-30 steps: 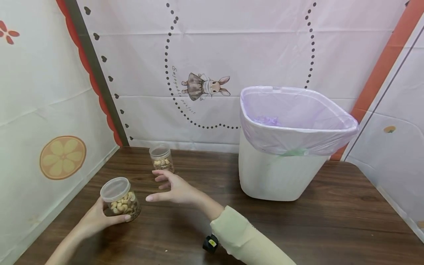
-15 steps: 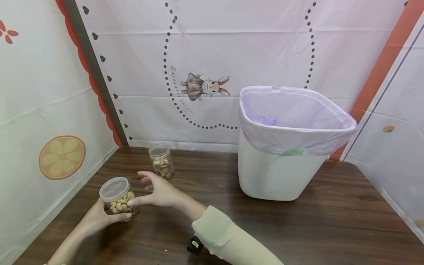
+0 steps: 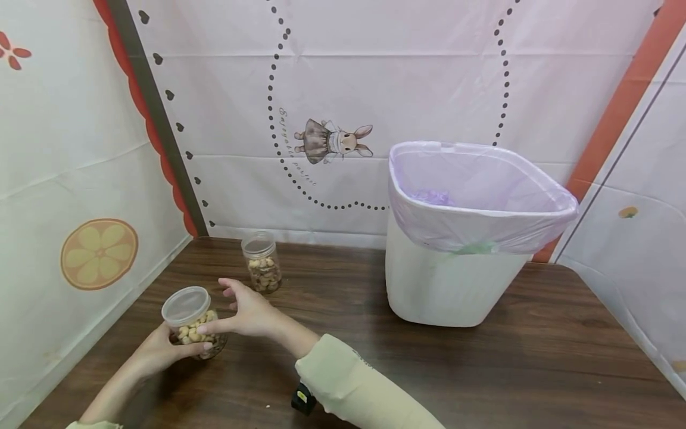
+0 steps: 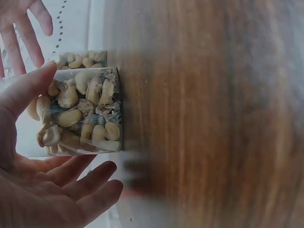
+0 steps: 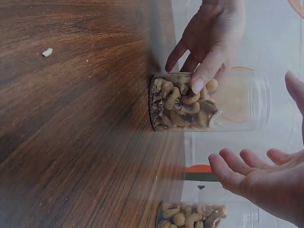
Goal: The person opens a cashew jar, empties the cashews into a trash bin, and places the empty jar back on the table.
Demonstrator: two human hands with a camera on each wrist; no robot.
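Observation:
A clear lidded jar of cashews [image 3: 194, 326] stands on the dark wooden table [image 3: 482, 369] at the front left. My left hand [image 3: 170, 350] grips it from the left, thumb across its front. In the left wrist view the thumb and fingers of my left hand [image 4: 66, 156] wrap round the jar [image 4: 83, 111]. My right hand [image 3: 225, 307] hovers just right of the lid with fingers spread, holding nothing. The right wrist view shows my right hand [image 5: 266, 142] a short gap away from the jar [image 5: 190, 102].
A second, smaller jar of cashews [image 3: 261, 263] stands further back near the wall. A white bin with a purple liner [image 3: 455, 280] sits at the right. A small crumb [image 5: 47, 52] lies on the table. Patterned cloth walls close in the left and back.
My right hand has moved left, from near the far jar to right beside the near jar's lid. The left hand has kept its hold on the jar.

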